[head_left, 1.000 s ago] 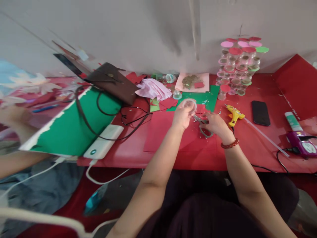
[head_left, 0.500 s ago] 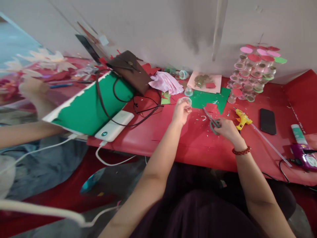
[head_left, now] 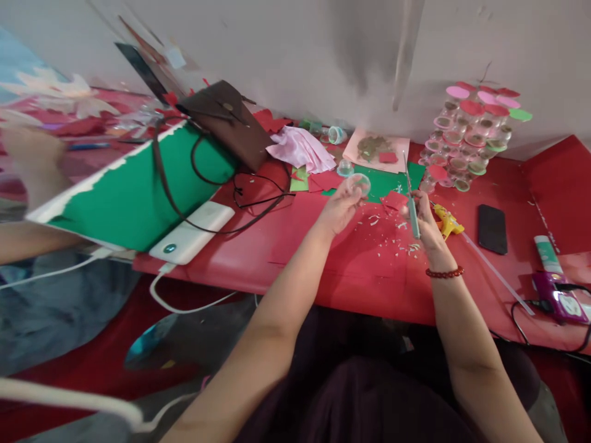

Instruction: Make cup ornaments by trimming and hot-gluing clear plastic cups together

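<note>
My left hand (head_left: 340,208) is closed on a small clear plastic cup (head_left: 360,184), its round opening turned partly upward. A short way to the right, my right hand (head_left: 425,221) grips a pair of scissors (head_left: 412,209) by the grey-green handles. The blades stand upright, seen edge-on, and point towards the wall. Below and between the hands, white paper scraps (head_left: 373,219) are scattered on red paper (head_left: 318,246). A folded red paper piece (head_left: 394,202) lies by the scissors, over a green sheet (head_left: 378,180). Another clear cup (head_left: 345,168) stands just beyond my left hand.
Right of my hands are a yellow glue gun (head_left: 446,220), a black phone (head_left: 492,229) and a hanging structure of clear cups (head_left: 462,147). To the left lie a brown bag (head_left: 235,123), a white power bank (head_left: 194,232) and a green board (head_left: 133,184). A co-worker's arm (head_left: 34,166) reaches in.
The scissors have swung upright and lifted in my right hand. My left hand has raised the cup slightly to the right. The view has shifted a little.
</note>
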Available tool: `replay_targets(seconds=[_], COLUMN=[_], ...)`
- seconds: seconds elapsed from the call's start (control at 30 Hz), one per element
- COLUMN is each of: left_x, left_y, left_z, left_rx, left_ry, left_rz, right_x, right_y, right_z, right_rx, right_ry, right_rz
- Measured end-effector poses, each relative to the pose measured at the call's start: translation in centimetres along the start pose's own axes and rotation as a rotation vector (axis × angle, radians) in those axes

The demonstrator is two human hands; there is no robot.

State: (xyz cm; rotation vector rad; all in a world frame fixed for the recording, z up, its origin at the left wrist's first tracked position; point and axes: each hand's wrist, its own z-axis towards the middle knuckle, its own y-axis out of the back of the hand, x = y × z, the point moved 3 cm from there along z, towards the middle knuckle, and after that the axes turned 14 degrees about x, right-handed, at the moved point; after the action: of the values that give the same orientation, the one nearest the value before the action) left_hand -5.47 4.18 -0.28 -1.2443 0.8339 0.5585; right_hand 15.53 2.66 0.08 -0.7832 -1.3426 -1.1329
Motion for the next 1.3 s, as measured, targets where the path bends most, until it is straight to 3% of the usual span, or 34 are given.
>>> replay_targets(seconds=[0.1, 0.23, 0.43, 0.53, 0.73, 1.3], left_x=[0.6, 1.3, 1.6, 1.7, 1.6, 1.7], left_y=[-0.3, -1.0, -1.4, -1.6, -2.2, -2.0], left_z=[-0.1, -0.2, -0.3, -0.4, -0.8, -1.1], left_rx=[0.04, 0.088, 0.052, 0.042, 0.022, -0.169], left_ry=[0.026, 0.003, 0.021, 0.076, 0.051, 0.205], left_rz=[0.01, 0.036, 0.119, 0.098, 0.053, -0.038], right_x=[-0.3, -0.7, -1.2, -1.2, -1.5, -1.1], right_y=[-0.3, -1.1, -2.2, -2.5, -2.9, -2.3], right_z=[-0.4, -0.4, -0.7, -0.8, -0.6, -0.1], right_rx=[-0.019, -0.052, -0.084, -0.078, -0.032, -0.023], right_ry=[0.015, 0.136, 0.11, 0.11, 0.12, 0.096], right_rz=[-0.227, -0.605, -0.864, -0.9, -0.823, -0.852])
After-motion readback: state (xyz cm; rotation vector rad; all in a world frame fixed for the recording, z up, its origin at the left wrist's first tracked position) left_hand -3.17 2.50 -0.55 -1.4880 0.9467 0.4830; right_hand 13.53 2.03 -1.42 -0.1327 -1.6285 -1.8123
